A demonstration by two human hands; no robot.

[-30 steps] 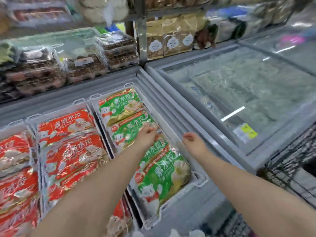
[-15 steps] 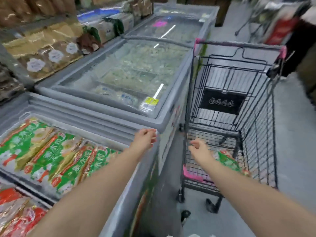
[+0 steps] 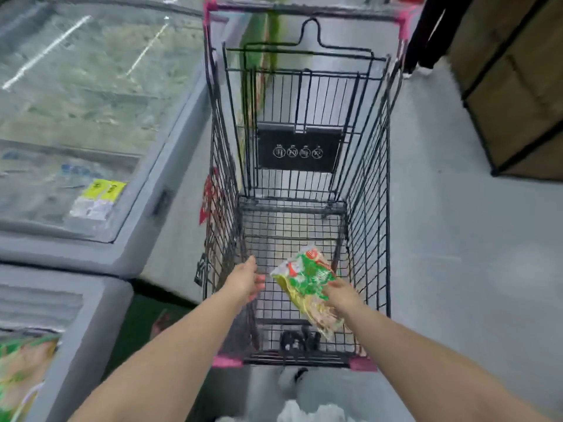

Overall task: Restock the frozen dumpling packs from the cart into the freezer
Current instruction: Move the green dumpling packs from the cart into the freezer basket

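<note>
Green and yellow, a frozen dumpling pack [image 3: 307, 283] sits in the grip of the person's right hand [image 3: 341, 295] low inside a black wire shopping cart [image 3: 369, 208], tilted with its red-marked end up and its clear lower end toward the camera. The fingers curl round the pack's right edge. Whether the pack touches the basket floor or hangs just above it cannot be told.

The left hand [image 3: 244, 280] holds nothing; its fingers are loosely spread just beside the pack, near the cart's left wall.

Half a second ago the pack lay untouched on the cart floor, the right hand only reaching toward it and the left hand still above the rim of the open freezer [image 3: 100, 300]. A second ago both hands were over the rows of green packs in that freezer. The view has since swung right and down: the cart now fills the middle, and the open freezer has shrunk to a grey corner at lower left, with a blurred sliver of stocked packs [image 3: 21, 370] at the edge.

Beside the cart's left wall stands a glass-lidded freezer [image 3: 179, 138] with a yellow label [image 3: 103, 190] on its pane. A black placard [image 3: 298, 150] with four round white symbols hangs on the cart's far panel. Brown cartons [image 3: 518, 86] in a black frame stand to the right on the grey floor.
</note>
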